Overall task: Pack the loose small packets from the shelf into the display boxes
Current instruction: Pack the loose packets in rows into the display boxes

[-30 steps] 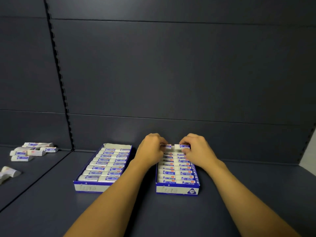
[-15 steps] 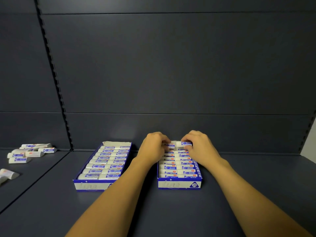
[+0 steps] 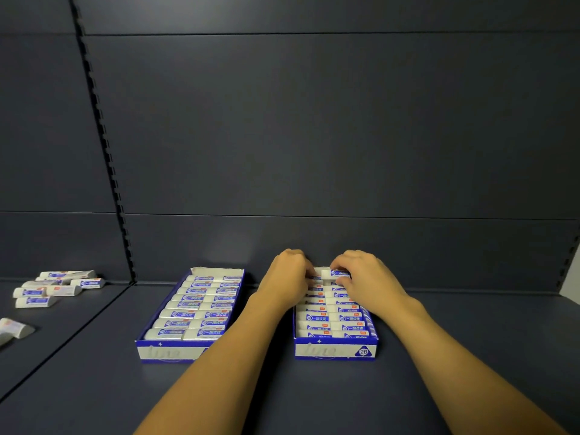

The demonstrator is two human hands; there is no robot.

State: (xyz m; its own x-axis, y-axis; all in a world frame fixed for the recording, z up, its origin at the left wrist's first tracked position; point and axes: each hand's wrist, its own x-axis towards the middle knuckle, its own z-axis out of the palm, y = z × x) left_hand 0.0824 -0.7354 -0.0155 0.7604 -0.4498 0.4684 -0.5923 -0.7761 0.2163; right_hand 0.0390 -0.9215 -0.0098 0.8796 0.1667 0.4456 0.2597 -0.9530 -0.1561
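Nearest the shelf's front edge stands the right box (image 3: 335,349), its rows of packets filled almost to the back wall. Over its far end both hands work. The right hand (image 3: 367,279) curls its fingers round a packet (image 3: 335,273) that sits raised above the last row, not yet level with the others. The left hand (image 3: 287,277) has its fingers curled down at the same far row; it seems to hold or steady packets there, though the knuckles hide what exactly it grips.

The risk, as I judge it, lies in that tight last slot. Pressing the raised packet down at an angle could wedge it, buckle the neighbouring rows or pop one out. Too hard a push could also slide the light card box back against the rear panel or bend its wall.

The left box (image 3: 171,351) beside it looks full, with a small gap at its back.

Farther off, at the shelf's far left, loose packets (image 3: 56,287) lie scattered, so packing is unfinished; where they would fit is unclear.
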